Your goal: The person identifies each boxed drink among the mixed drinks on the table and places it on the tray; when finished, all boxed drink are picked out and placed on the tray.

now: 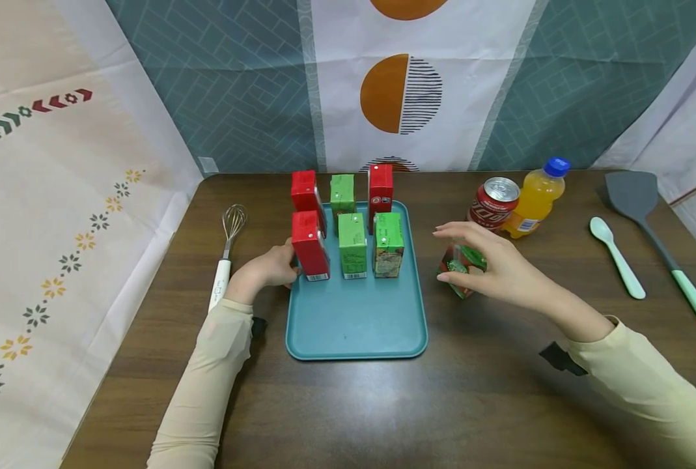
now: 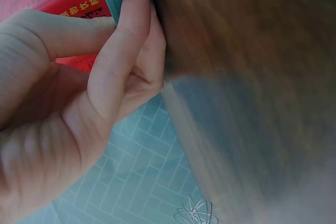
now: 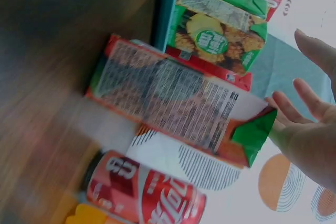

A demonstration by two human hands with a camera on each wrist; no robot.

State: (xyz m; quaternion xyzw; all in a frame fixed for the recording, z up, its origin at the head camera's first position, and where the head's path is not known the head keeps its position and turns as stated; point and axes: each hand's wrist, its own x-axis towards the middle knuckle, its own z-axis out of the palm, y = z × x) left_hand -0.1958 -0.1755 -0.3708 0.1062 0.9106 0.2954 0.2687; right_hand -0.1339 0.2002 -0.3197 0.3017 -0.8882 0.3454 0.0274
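Observation:
A teal tray [image 1: 356, 326] carries two rows of small drink cartons, among them a red carton [image 1: 310, 247] at the front left and a green carton [image 1: 389, 244] at the front right. My left hand [image 1: 268, 266] pinches the tray's left rim; the left wrist view shows thumb and fingers meeting at the teal edge. To the right of the tray, a red and green carton [image 3: 168, 98] stands upright on the table. Over it hovers my right hand [image 1: 497, 267], thumb and fingers spread around its top. In the right wrist view the fingers [image 3: 286, 108] are near its green top.
Behind my right hand stand a red soda can [image 1: 493, 203] and an orange juice bottle [image 1: 536, 198] with a blue cap. Farther right lie a pale green spoon [image 1: 617, 257] and a grey spatula [image 1: 635, 195]. A whisk [image 1: 221, 273] lies left of the tray.

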